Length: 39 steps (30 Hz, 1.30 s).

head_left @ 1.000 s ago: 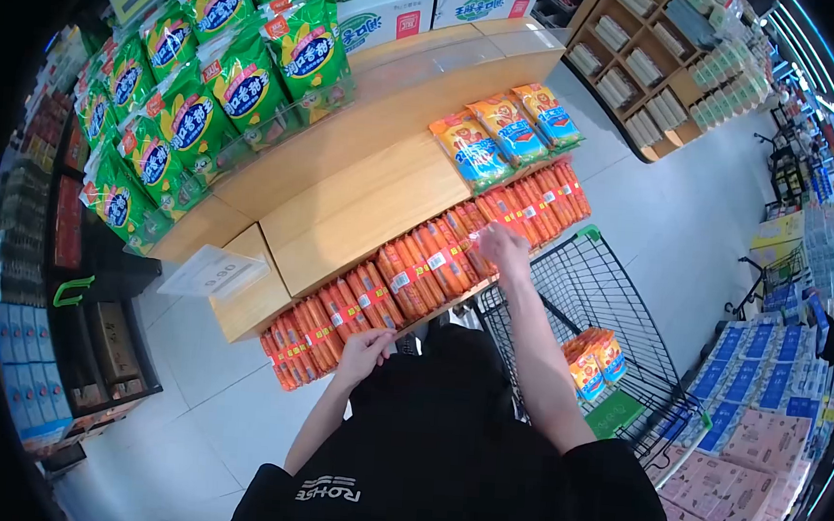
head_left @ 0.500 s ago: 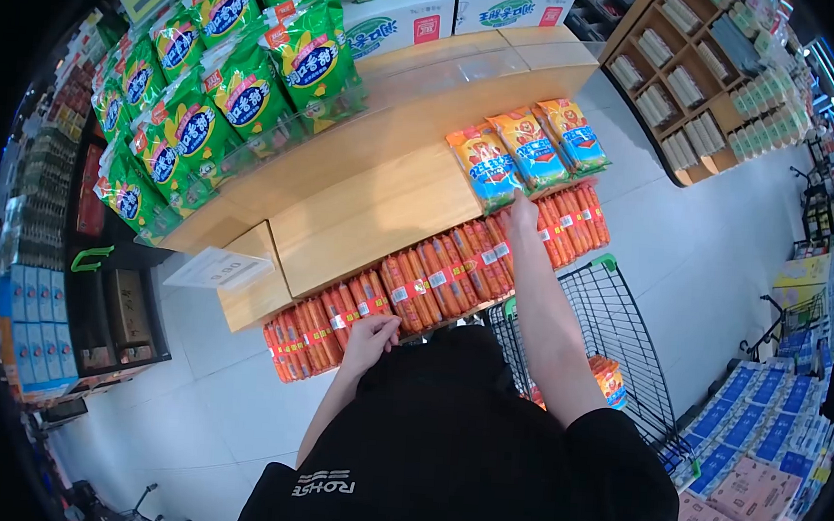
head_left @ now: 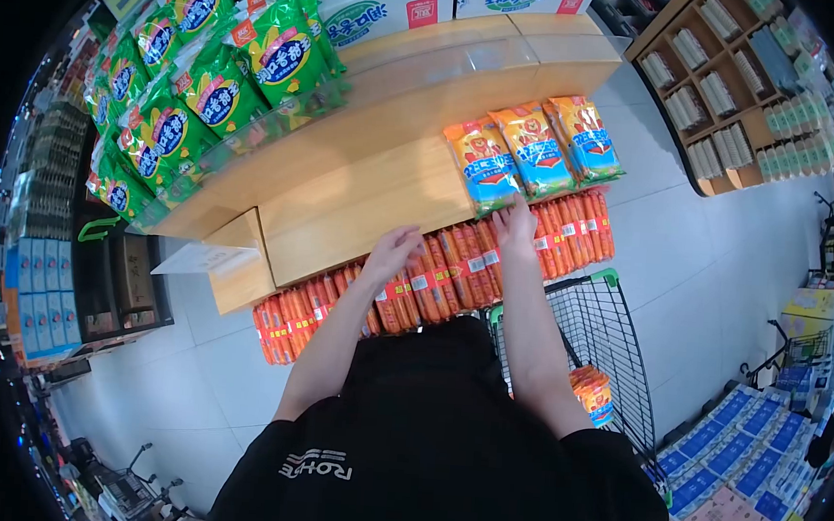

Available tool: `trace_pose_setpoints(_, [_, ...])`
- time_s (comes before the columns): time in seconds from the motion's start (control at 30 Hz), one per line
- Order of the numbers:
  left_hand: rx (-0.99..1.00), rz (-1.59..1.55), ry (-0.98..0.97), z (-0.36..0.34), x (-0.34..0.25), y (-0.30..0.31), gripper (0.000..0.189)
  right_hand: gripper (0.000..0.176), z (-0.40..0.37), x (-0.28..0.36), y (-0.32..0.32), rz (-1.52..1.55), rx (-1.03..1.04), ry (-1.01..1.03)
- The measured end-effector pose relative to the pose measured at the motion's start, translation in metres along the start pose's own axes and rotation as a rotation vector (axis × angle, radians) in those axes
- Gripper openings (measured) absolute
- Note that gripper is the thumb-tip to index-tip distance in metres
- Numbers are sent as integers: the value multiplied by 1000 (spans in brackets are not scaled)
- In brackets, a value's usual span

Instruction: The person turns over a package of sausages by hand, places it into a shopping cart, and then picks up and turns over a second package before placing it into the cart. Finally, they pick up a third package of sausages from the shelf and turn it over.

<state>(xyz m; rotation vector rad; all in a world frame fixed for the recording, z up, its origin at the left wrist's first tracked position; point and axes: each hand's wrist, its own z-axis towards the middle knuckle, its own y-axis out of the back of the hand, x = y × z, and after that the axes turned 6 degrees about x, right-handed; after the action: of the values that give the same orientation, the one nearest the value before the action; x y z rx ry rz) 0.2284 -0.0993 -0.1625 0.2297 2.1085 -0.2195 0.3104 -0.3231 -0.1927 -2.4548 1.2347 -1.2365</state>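
Observation:
Three orange-and-blue snack bags [head_left: 535, 153] lie side by side on the right part of the wooden shelf [head_left: 359, 200]. My right hand [head_left: 515, 224] is at the lower edge of the left and middle bags, fingers slightly apart and nothing gripped. Over the front edge of the shelf, my left hand [head_left: 396, 251] reaches inward with loosely stretched fingers and holds nothing. Below both hands runs a row of red-wrapped sausage packs [head_left: 440, 279], partly covered by my forearms.
A black wire shopping cart [head_left: 613, 330] stands at the right, with orange-and-blue bags [head_left: 591, 395] inside. Green snack bags [head_left: 219, 96] fill a raised ledge at upper left, beside white cartons [head_left: 384, 15]. A price card [head_left: 193, 258] sticks out at left.
My left hand has risen from the front of the sausage packs to the shelf edge. My right hand has drawn slightly left and down along the bags. The view has shifted a little.

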Motion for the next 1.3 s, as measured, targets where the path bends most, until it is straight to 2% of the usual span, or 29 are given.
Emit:
trace_pose_setpoints(0.07, [-2,-2,1,33,-10,-10,47,23,2,0,3,-34,-3,13])
trace_pose_setpoints(0.17, [-1,-38,34,70,-21,-28,53,34,-1,6,3,-72,62,-10])
trace_pose_setpoints(0.23, [-6,-110,56,87,-23,-39,55,31,1,6,3,-81,45,-21])
trace_pose_setpoints(0.3, [-20,-217,63,97,-29,-50,55,30,1,10,0,-107,64,-51])
trace_pose_setpoints(0.43, [18,-234,46,100,-48,-60,54,34,1,15,-6,-255,100,-87])
trace_pose_setpoints(0.6, [-71,-180,30,109,-41,-53,47,42,4,11,0,-439,357,-124])
trace_pose_setpoints(0.73, [-28,-243,43,93,-37,-31,42,44,-18,13,-1,-558,494,-238])
trace_pose_setpoints(0.83, [8,-252,100,58,-32,-24,40,43,-30,2,1,-409,488,-363])
trace_pose_setpoints(0.87, [6,-242,115,50,-25,-23,39,44,-31,-2,2,-233,539,-382])
trace_pose_setpoints(1.0, [11,-223,85,5,-16,-25,36,34,-47,-14,8,-250,612,-394])
trace_pose_setpoints(1.13, [-15,-268,-45,-34,-4,-22,38,33,-94,-25,2,-255,602,-301])
trace_pose_setpoints(1.2, [-29,-313,-58,-51,-4,-20,44,34,-110,-31,1,-325,677,-164])
trace_pose_setpoints(1.3, [-236,-246,-296,-71,-11,-33,49,39,-137,-33,-6,-548,741,92])
